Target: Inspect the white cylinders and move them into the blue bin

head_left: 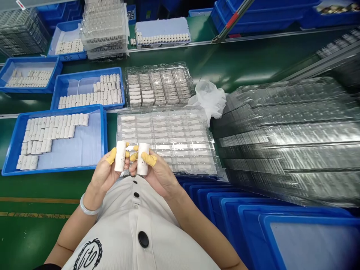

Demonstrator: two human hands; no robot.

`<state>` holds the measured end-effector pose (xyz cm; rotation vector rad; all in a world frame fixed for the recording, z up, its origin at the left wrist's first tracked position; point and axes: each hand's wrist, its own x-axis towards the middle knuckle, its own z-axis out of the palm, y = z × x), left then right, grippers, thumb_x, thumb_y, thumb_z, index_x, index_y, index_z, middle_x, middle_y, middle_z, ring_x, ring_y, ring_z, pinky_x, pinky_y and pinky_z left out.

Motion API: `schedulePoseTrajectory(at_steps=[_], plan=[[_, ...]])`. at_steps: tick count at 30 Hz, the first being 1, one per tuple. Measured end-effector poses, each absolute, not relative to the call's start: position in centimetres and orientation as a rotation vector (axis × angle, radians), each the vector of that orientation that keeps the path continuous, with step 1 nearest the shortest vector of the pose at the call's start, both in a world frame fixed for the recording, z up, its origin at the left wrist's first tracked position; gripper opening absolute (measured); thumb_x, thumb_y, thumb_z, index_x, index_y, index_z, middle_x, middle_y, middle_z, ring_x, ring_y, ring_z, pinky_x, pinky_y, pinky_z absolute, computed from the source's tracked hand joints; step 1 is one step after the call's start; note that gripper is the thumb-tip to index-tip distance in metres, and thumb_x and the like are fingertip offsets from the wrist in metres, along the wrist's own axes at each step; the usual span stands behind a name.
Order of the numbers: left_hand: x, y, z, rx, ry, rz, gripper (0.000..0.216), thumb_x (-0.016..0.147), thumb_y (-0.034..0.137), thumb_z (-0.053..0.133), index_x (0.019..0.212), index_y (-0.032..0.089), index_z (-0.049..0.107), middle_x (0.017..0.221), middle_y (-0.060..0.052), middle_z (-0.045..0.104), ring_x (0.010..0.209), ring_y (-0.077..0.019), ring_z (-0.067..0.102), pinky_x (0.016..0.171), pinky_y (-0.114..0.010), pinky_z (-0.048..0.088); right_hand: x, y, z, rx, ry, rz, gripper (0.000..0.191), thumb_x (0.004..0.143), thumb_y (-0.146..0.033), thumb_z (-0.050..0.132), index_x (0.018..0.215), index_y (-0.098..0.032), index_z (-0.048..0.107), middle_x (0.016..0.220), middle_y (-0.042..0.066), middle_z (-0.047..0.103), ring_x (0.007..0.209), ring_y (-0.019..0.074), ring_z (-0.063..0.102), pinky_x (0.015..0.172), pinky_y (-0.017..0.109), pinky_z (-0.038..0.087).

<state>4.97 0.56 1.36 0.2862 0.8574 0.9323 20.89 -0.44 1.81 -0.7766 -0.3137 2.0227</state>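
Observation:
Close to my body, my left hand (105, 170) is closed around a white cylindrical part (120, 156) with small dark marks low on its side. My right hand (157, 170) grips a similar white cylindrical part (143, 161), also marked. Both parts are held upright, side by side and a little apart. Yellow covers wrap several of my fingertips. Just beyond my hands lies a clear plastic tray (168, 140) with rows of compartments, many holding white pieces. To the left, a blue bin (105, 146) carries rows of the same white cylinders on a pale liner.
Behind are a second blue bin (123, 88), a filled clear tray (157, 84) and a crumpled white plastic bag (209, 99). Tall stacks of clear trays stand at right (289, 142) and back left (104, 30). Nested blue bins (239, 210) sit at my lower right.

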Motion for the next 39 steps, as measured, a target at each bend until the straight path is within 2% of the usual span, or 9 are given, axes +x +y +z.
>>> schedulePoseTrajectory(at_steps=[3, 6, 15, 19, 23, 26, 30, 35, 39], plan=[[5.05, 0.61, 1.49, 0.243, 0.879, 0.954, 0.031, 0.095, 0.026, 0.044, 0.089, 0.008, 0.069, 0.075, -0.009, 0.067, 0.065, -0.0133, 0.062, 0.062, -0.024, 0.054, 20.8, -0.43, 1.89, -0.717, -0.331, 2.035, 0.039, 0.085, -0.048, 0.06, 0.101, -0.013, 0.064, 0.08, 0.008, 0.072, 0.071, 0.0162, 0.068, 0.069, 0.029, 0.056], [5.08, 0.71, 1.75, 0.208, 0.873, 0.936, 0.039, 0.098, 0.03, 0.037, 0.096, 0.008, 0.069, 0.076, -0.009, 0.067, 0.062, -0.0133, 0.062, 0.06, -0.025, 0.054, 20.79, -0.34, 1.98, -0.691, -0.296, 2.055, 0.038, 0.093, -0.044, 0.048, 0.109, -0.014, 0.064, 0.092, 0.009, 0.072, 0.079, 0.0164, 0.068, 0.074, 0.03, 0.056], [5.13, 0.68, 1.85, 0.182, 0.918, 0.962, 0.038, 0.097, 0.029, 0.038, 0.101, 0.007, 0.069, 0.081, -0.011, 0.068, 0.064, -0.0135, 0.063, 0.058, -0.023, 0.054, 20.76, -0.21, 1.95, -0.719, -0.295, 2.082, 0.044, 0.098, -0.041, 0.036, 0.101, -0.011, 0.067, 0.089, 0.011, 0.073, 0.08, 0.0177, 0.069, 0.077, 0.031, 0.055], [5.08, 0.68, 1.77, 0.212, 0.871, 0.966, 0.033, 0.094, 0.033, 0.048, 0.106, 0.009, 0.068, 0.078, -0.008, 0.066, 0.06, -0.0108, 0.059, 0.054, -0.021, 0.051, 20.67, -0.24, 2.11, -0.742, -0.312, 2.06, 0.035, 0.096, -0.034, 0.04, 0.106, -0.012, 0.066, 0.09, 0.01, 0.073, 0.083, 0.0193, 0.069, 0.084, 0.037, 0.054], [4.95, 0.65, 1.68, 0.258, 0.923, 0.979, 0.031, 0.091, 0.033, 0.053, 0.106, 0.01, 0.067, 0.08, -0.008, 0.065, 0.065, -0.0123, 0.06, 0.061, -0.023, 0.053, 20.72, -0.25, 2.24, -0.751, -0.339, 2.038, 0.024, 0.089, -0.029, 0.054, 0.105, -0.015, 0.065, 0.091, 0.008, 0.073, 0.083, 0.0189, 0.069, 0.088, 0.038, 0.053], [4.86, 0.62, 1.6, 0.286, 0.968, 1.004, 0.026, 0.092, 0.027, 0.052, 0.105, 0.011, 0.068, 0.084, -0.009, 0.067, 0.071, -0.014, 0.061, 0.067, -0.025, 0.053, 20.92, -0.14, 2.17, -0.741, -0.343, 2.054, 0.024, 0.08, -0.028, 0.067, 0.1, -0.014, 0.065, 0.087, 0.006, 0.073, 0.081, 0.0172, 0.069, 0.084, 0.033, 0.054], [4.89, 0.69, 1.4, 0.316, 0.918, 0.955, 0.03, 0.094, 0.032, 0.047, 0.103, 0.011, 0.067, 0.07, -0.006, 0.063, 0.062, -0.0138, 0.057, 0.062, -0.027, 0.051, 21.1, -0.08, 1.87, -0.755, -0.372, 2.081, 0.032, 0.07, -0.029, 0.078, 0.095, -0.016, 0.062, 0.075, 0.002, 0.072, 0.067, 0.0128, 0.068, 0.07, 0.025, 0.054], [5.02, 0.86, 1.28, 0.265, 0.901, 0.917, 0.032, 0.094, 0.031, 0.046, 0.083, 0.01, 0.067, 0.065, -0.006, 0.061, 0.057, -0.012, 0.055, 0.057, -0.025, 0.05, 20.9, -0.17, 1.93, -0.77, -0.367, 2.059, 0.031, 0.077, -0.034, 0.073, 0.1, -0.016, 0.06, 0.079, 0.005, 0.072, 0.073, 0.0157, 0.068, 0.072, 0.03, 0.055], [4.98, 1.05, 1.53, 0.213, 0.918, 0.918, 0.036, 0.096, 0.03, 0.04, 0.099, 0.009, 0.068, 0.074, -0.009, 0.066, 0.062, -0.0141, 0.061, 0.059, -0.026, 0.053, 20.86, -0.01, 2.4, -0.729, -0.302, 2.09, 0.033, 0.092, -0.039, 0.053, 0.108, -0.012, 0.063, 0.091, 0.011, 0.073, 0.086, 0.019, 0.068, 0.082, 0.035, 0.055]])
